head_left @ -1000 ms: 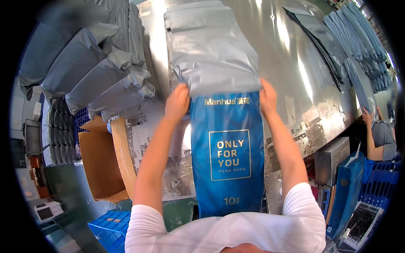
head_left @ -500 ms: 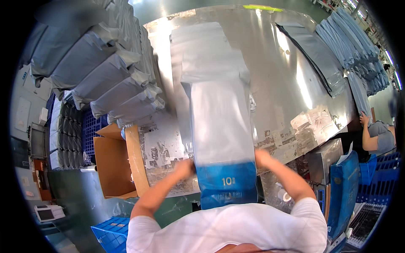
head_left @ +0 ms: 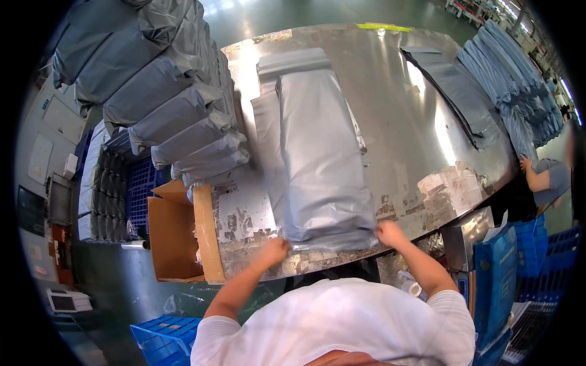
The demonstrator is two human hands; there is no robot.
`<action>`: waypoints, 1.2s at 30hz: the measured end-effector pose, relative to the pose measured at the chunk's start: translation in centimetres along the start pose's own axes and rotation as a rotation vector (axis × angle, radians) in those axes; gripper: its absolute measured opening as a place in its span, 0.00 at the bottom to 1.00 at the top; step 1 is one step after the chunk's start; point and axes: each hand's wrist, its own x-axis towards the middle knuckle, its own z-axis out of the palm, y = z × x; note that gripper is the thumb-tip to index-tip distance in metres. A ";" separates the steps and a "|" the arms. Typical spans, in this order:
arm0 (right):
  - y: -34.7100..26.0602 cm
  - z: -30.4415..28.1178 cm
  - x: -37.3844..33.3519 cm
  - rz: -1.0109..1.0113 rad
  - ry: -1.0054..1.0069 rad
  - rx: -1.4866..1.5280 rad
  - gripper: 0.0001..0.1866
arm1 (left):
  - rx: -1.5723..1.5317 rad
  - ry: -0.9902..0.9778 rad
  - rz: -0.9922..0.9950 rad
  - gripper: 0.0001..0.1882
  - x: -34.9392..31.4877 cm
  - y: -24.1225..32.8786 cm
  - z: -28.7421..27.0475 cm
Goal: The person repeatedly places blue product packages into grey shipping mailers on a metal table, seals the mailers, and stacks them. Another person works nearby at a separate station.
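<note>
A long silvery-grey plastic mailing bag (head_left: 323,158) lies lengthwise before me on the metal table, bulging around a thick block inside it. At its near left corner my left hand (head_left: 276,250) is closed, pinching the bag's edge. My right hand (head_left: 389,234) grips the near right corner in the same way. Between the two hands the near edge of the bag is drawn out and creased. Flat grey bags (head_left: 265,113) show beneath and beyond the filled one. Whatever is inside the bag is hidden.
Filled grey bags (head_left: 152,110) form a tall stack at the left, above an open cardboard box (head_left: 174,235). More flat grey bags (head_left: 452,91) lie at the table's right. A co-worker's arm (head_left: 537,177) reaches in at far right. Blue crates (head_left: 165,338) flank me.
The blue printed end of the package was in sight; grey plastic now covers it. Both hands stay at the near corners, and the package sits farther onto the table.
</note>
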 end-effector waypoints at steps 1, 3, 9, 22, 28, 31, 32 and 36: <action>0.3 0.6 -1.2 0.112 -0.125 0.106 0.10 | -0.022 0.112 -0.024 0.17 -0.9 -0.4 2.0; 0.0 -0.2 -3.2 0.332 -0.375 0.306 0.10 | -0.167 0.177 -0.092 0.20 -1.0 -1.1 3.4; -8.1 1.6 -3.5 -0.272 -0.271 -0.038 0.12 | -0.982 0.047 -0.218 0.12 -3.2 -3.3 7.1; -14.2 4.1 3.8 -0.016 -0.241 0.114 0.17 | -1.225 -0.010 -0.182 0.07 -4.7 -1.4 4.6; -23.7 9.8 0.9 -0.336 0.189 0.848 0.09 | -1.178 -0.089 -0.046 0.08 -3.8 -1.5 4.6; -21.2 9.7 0.5 -0.029 -0.008 1.238 0.05 | -1.084 -0.141 -0.044 0.09 -3.6 -2.1 4.1; -19.6 8.0 -1.1 -0.024 0.073 1.446 0.05 | -1.100 -0.133 -0.064 0.09 -4.0 -1.8 3.9; -5.1 7.7 -12.2 0.125 0.422 0.602 0.05 | -1.126 -0.168 -0.138 0.10 -4.5 -2.9 4.1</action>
